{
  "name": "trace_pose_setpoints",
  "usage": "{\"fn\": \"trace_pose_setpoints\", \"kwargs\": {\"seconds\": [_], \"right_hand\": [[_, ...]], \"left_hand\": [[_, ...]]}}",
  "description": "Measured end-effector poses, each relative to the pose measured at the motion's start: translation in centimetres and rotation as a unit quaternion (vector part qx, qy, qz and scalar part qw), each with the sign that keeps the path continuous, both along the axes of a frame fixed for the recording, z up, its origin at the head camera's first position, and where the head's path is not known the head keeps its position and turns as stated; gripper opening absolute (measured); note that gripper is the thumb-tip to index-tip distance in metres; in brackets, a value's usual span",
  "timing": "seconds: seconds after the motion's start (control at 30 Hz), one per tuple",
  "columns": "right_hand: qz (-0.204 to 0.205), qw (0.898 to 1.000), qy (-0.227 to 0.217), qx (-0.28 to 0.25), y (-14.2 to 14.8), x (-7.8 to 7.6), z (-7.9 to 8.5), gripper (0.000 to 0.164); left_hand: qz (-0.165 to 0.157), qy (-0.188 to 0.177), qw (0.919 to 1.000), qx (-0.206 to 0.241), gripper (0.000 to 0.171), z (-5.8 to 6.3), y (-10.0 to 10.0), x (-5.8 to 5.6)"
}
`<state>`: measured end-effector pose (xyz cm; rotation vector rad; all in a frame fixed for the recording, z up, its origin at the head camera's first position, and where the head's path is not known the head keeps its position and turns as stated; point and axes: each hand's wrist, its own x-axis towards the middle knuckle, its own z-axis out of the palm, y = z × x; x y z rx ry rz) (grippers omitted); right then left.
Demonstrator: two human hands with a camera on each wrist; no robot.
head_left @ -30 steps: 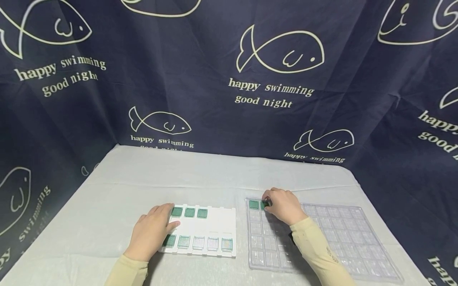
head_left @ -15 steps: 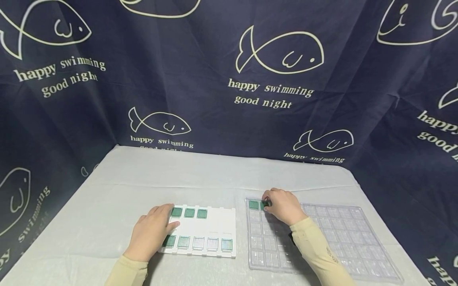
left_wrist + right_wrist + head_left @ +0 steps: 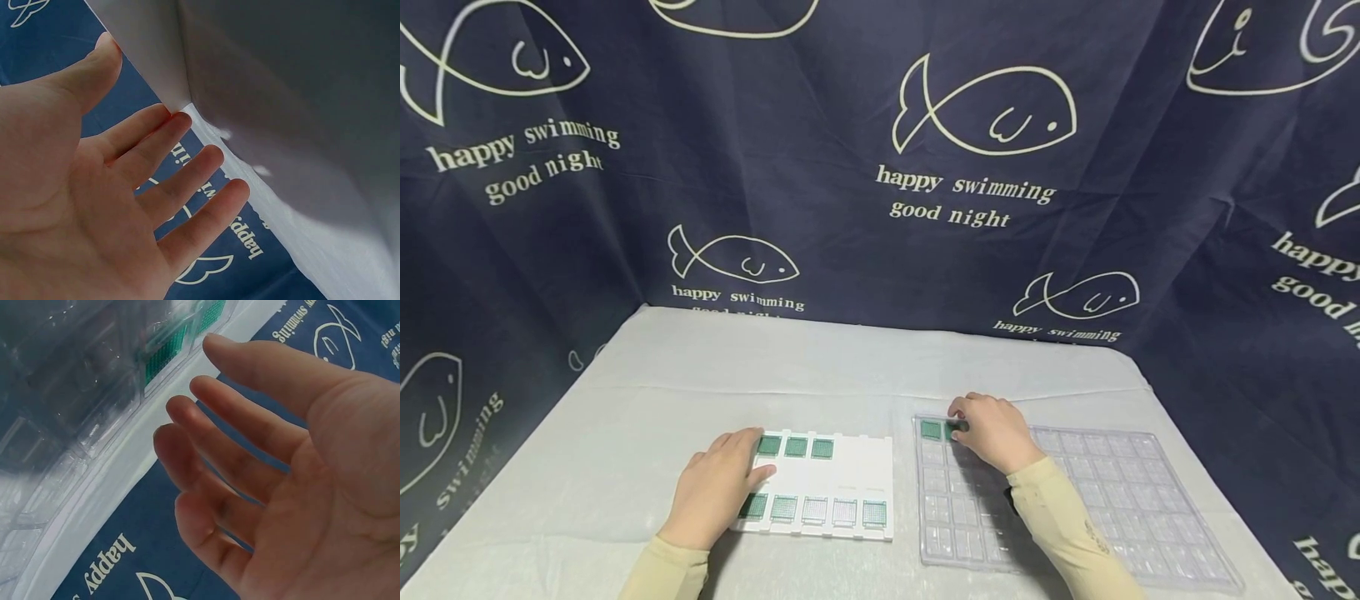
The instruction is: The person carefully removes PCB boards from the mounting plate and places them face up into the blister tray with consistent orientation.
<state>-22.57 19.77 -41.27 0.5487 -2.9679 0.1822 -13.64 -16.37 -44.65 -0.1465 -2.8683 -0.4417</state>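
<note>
- Resting flat, your left hand (image 3: 718, 487) lies with relaxed, straight fingers on the left end of the white tray (image 3: 857, 467); it holds nothing and looks placed to keep the tray from sliding on the desk (image 3: 820, 367).
- Your right hand (image 3: 996, 432) sits over the far left corner of the clear blister tray (image 3: 1120, 500), fingers loosely extended in the wrist view, fingertips (image 3: 187, 419) just beside a green board (image 3: 164, 355) lying in a pocket. I judge it is touching or seating that board, not gripping it.
- A second green board (image 3: 932, 430) fills the corner pocket next to it, so the filling appears to run from that corner.
- More green boards (image 3: 796, 447) stand in the white tray's two rows, within easy reach between your hands.
- Most of the blister tray's pockets show empty, towards you and to the right; its near edge lies close to the desk's front edge.
- The two trays lie near each other but apart, with a bare strip of desk between them.
</note>
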Motion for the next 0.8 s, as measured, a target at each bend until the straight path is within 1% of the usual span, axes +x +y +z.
{"fn": "trace_pose_setpoints", "kwargs": {"seconds": [0.17,0.5,0.63,0.7,0.8], "right_hand": [[0.005,1.0,0.012,-0.005,-0.04,0.12,0.07,0.027],[0.024,0.999,0.036,-0.014,-0.31,0.54,0.54,0.027],[0.03,0.998,0.045,-0.015,-0.55,0.6,0.79,0.028],[0.029,0.999,0.043,-0.015,-0.64,0.6,0.84,0.028],[0.026,0.999,0.027,-0.019,-0.82,0.74,0.97,0.028]], "left_hand": [[-0.001,-0.007,1.0,-0.004,0.059,-0.14,0.04,-0.1],[-0.002,-0.008,0.9999,-0.006,0.06,-0.33,0.06,-0.1],[-0.001,-0.01,0.9999,-0.004,0.059,-0.22,0.03,-0.13],[-0.001,-0.012,0.9999,-0.003,0.059,-0.14,0.01,-0.11],[-0.002,-0.015,0.9999,-0.002,0.059,-0.16,-0.01,-0.1]]}}
